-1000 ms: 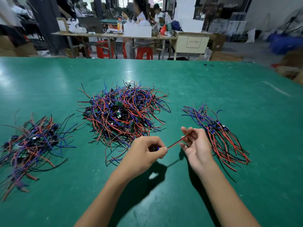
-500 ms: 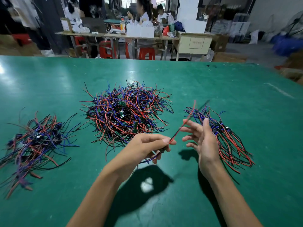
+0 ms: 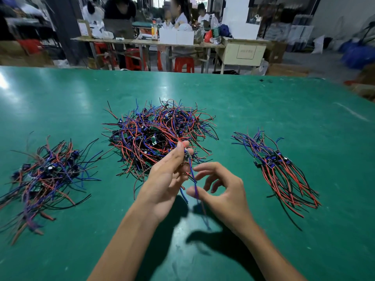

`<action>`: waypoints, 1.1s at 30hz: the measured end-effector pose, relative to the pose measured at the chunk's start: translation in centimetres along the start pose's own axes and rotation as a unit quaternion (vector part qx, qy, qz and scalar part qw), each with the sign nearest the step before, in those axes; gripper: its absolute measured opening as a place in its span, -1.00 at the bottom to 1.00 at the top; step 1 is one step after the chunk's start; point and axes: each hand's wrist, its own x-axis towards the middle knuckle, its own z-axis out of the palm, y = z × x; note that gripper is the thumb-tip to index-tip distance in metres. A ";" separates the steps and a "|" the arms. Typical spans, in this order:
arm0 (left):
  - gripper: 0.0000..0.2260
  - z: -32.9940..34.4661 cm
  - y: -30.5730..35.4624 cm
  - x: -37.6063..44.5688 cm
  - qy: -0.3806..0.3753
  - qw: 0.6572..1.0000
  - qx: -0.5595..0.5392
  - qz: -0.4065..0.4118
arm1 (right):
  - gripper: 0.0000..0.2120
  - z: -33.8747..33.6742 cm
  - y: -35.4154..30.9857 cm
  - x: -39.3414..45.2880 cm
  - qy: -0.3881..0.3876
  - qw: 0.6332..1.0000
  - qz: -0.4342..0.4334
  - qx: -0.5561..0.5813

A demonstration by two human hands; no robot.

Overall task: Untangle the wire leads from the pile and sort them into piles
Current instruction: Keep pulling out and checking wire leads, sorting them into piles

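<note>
A big tangled pile of red, blue and black wire leads (image 3: 154,132) with small circuit boards lies mid-table. My left hand (image 3: 168,175) is raised in front of its near edge and pinches one wire lead (image 3: 191,175) by its small board, the blue wire hanging down. My right hand (image 3: 223,191) is just to the right with fingers loosely curled; its thumb tip touches the hanging blue wire. A loose pile of leads (image 3: 46,175) lies at the left. A neater pile with aligned leads (image 3: 280,171) lies at the right.
The green table (image 3: 263,110) stretches far behind the piles, with bare surface near me as well. Beyond its far edge are work tables with boxes and bottles (image 3: 176,36), red stools (image 3: 183,64) and seated people.
My left hand rose and turned, so the held lead now hangs down instead of stretching toward the right hand. My right hand let go of the red end and dropped lower, beside the blue wire.
</note>
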 end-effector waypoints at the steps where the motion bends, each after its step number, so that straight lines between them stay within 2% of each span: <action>1: -0.61 0.0 -0.1 0.1 0.013 1.000 -0.016 -0.011 | -0.66 0.0 -0.1 0.0 0.010 1.000 0.002 0.021; 3: -0.57 0.0 -0.4 0.2 0.038 0.998 -0.048 -0.025 | -0.76 0.0 -0.3 0.0 0.023 0.997 0.009 0.079; 6: -0.64 0.1 -0.8 0.4 0.054 0.996 -0.064 -0.027 | -0.81 -0.1 -0.5 0.2 0.049 0.985 0.051 0.160; 9: -0.69 0.5 -1.5 0.4 0.057 0.997 -0.043 -0.017 | -0.78 -0.1 -0.6 0.5 0.096 0.976 0.080 0.177; 13: -0.59 1.0 -2.4 0.0 0.058 0.998 0.016 0.028 | -0.73 -0.1 -0.7 1.0 0.146 0.957 0.142 0.205; 17: -0.52 1.5 -3.1 -0.4 0.073 0.994 0.056 0.058 | -0.72 -0.6 -0.6 1.1 0.117 0.950 0.181 0.226; 19: -0.56 1.7 -3.2 -0.5 0.069 0.994 0.064 0.063 | -0.73 -0.5 -0.5 1.0 0.093 0.951 0.169 0.241; 23: -0.60 1.9 -3.2 -0.7 0.042 0.996 0.054 0.061 | -0.79 -0.5 -0.3 1.0 0.111 0.963 0.134 0.207; 27: -0.76 1.8 -3.2 -0.6 0.025 0.999 0.013 0.032 | -0.79 -1.3 -0.1 1.1 0.107 0.982 0.093 0.126; 29: -0.74 1.6 -3.3 -0.5 0.018 1.000 -0.003 0.004 | -0.80 -1.5 0.0 1.1 0.093 0.987 0.083 0.099; 33: -0.72 1.6 -3.7 -0.2 0.022 1.000 -0.019 -0.008 | -0.78 -1.0 -0.3 0.9 0.055 0.983 0.114 0.131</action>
